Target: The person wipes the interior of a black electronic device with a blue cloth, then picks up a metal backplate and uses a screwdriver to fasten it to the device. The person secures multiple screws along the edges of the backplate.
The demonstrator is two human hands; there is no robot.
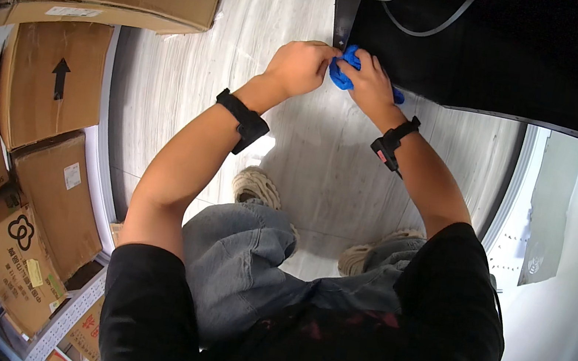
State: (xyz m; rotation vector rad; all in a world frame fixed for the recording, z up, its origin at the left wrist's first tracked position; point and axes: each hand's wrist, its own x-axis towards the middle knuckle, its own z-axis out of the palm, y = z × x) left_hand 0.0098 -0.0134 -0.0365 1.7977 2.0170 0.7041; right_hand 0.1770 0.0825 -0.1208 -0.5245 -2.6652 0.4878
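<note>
Right hand [373, 88] was clamped on blue cloth [339, 78], bunched probably for compactness; left hand [300, 67] lay close beside, grip unclear; black post [345, 9] just beyond.

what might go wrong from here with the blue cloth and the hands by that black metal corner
1. The left hand and right hand are close to the lower end of the narrow black metal upright, so a slip might scrape fingers.
2. The bunched bright-blue cloth is at that same corner and could snag.
3. The thin grey cable hangs in a loop above the right hand, so a raised arm might catch it.
</note>
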